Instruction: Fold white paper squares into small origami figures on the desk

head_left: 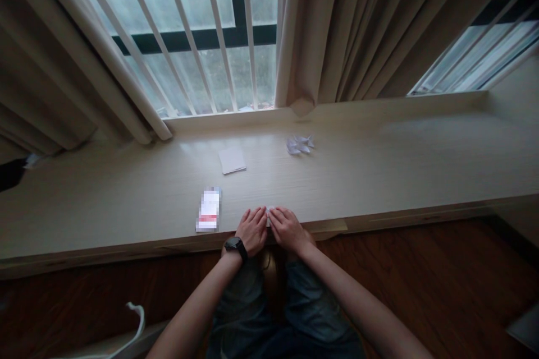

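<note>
Both my hands rest side by side at the front edge of a long pale wooden sill (379,162). My left hand (251,230), with a black watch on its wrist, lies palm down with fingers pressed onto a small white paper piece (268,211). My right hand (286,228) presses the same piece from the other side, fingertips meeting the left ones. The paper is almost wholly hidden under the fingers.
A stack of white paper squares (232,159) lies further back on the sill. Folded white paper figures (300,145) sit to the right of it. A blurred card (209,210) lies left of my hands. Curtains and a barred window stand behind.
</note>
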`<state>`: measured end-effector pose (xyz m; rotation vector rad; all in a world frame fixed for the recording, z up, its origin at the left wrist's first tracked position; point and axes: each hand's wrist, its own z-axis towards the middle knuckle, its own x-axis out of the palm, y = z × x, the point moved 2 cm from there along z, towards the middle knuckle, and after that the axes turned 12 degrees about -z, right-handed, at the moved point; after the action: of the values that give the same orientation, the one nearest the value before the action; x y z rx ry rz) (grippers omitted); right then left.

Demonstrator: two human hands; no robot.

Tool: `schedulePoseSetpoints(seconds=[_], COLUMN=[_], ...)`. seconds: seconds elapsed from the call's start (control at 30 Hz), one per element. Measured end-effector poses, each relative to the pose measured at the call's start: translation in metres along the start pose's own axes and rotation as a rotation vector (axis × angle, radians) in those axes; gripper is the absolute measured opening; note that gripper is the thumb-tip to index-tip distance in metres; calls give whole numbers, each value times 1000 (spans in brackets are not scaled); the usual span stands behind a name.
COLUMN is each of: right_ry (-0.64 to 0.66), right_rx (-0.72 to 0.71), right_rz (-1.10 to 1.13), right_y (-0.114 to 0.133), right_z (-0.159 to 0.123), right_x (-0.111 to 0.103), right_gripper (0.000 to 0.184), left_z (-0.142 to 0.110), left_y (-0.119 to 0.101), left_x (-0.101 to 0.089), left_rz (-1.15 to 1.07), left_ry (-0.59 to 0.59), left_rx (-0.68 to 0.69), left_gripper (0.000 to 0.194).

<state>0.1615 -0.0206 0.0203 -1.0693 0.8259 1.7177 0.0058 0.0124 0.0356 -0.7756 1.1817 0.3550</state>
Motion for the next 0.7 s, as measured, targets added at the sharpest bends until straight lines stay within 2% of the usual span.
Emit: schedulePoseSetpoints(seconds=[0.23,0.7], right_ry=[23,34], right_rx=[9,22], right_rz=[17,-17], right_y=[-2,0], right_z=[1,-4], right_x=[-1,-3], right_gripper=[45,43], left_z=[1,8], left_y=[-3,1], left_x=[4,3], left_rz=[-38,-18], left_ry=[-21,-10], left_rx=[-41,-44], left_gripper=[54,48])
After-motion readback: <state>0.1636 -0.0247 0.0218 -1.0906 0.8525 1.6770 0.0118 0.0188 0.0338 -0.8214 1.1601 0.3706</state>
